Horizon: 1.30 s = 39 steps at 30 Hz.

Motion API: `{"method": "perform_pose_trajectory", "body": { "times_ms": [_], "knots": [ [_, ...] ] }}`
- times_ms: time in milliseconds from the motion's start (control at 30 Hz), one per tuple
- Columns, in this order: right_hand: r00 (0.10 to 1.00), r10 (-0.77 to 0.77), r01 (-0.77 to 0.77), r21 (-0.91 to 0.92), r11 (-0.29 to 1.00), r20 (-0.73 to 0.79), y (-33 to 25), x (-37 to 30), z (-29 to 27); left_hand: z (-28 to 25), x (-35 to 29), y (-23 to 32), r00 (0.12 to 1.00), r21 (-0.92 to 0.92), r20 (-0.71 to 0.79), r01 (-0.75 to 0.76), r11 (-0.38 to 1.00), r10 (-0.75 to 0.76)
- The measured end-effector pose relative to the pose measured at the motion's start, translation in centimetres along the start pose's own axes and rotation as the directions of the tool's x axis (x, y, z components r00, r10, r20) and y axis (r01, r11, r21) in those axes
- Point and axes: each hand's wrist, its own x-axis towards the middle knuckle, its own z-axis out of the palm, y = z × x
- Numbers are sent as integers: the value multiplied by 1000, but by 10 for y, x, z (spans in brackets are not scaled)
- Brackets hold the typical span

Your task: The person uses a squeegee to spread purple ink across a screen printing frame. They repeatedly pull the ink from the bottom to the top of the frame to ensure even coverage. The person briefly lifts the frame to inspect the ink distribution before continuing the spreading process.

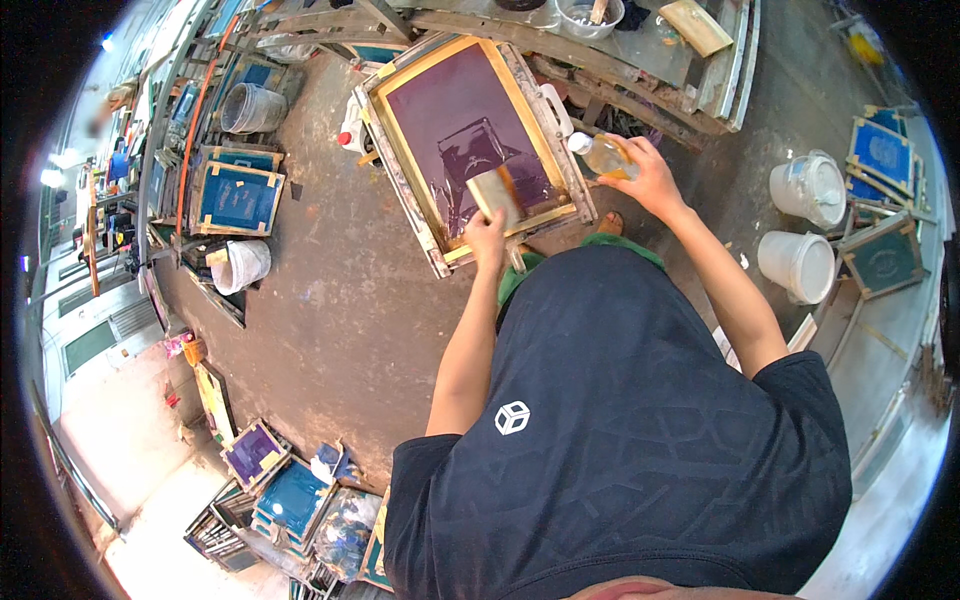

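Dark shirt (640,430) near, shiny purple sheet (440,100) farther off

My shirt fills the low part of what I see, with a small white shape on its front. Past it are bits of my green shorts (520,272) and one foot (612,223). My left hand (486,240) is curled tight around a flat, pale tool (488,192). The tool is over the near part of the purple sheet; I cannot tell if they touch. The sheet sits in a big frame (532,120) with a yellow edge, right in front of me. Near the tool, the sheet has dark, shiny marks. My right hand (645,180) is closed around a clear bottle (606,158) with a white cap and yellow stuff inside. I hold it just beside the right edge of the frame. Beyond the frame is a desk (650,65). On it are a round tub (588,20) and a wooden board (696,27). To my right, two white buckets (797,266) stand on the floor (340,330). To my left, blue sheets in frames (240,198) are stacked near another bucket (240,266).
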Motion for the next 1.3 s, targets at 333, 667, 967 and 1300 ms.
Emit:
{"method": "perform_pose_trajectory", "body": {
  "times_ms": [333, 667, 967, 1300],
  "knots": [
    [956, 53, 32, -282, 959, 287, 12, -1, -3, -39, -3, -12, 966, 316, -165, -141, 938, 201],
    [789, -162, 572, -615, 542, 592, -16, 45, 77, -21, 19, 24, 971, 30, -205, -123, 992, 127],
    [759, -129, 595, -599, 536, 638, -21, 46, 101, -91, 7, -11, 920, 454, -319, -63, 889, 229],
    [971, -57, 128, -306, 943, 230, 16, 16, 23, 25, 6, 33, 994, -31, -91, -56, 998, 53]
  ]
}}
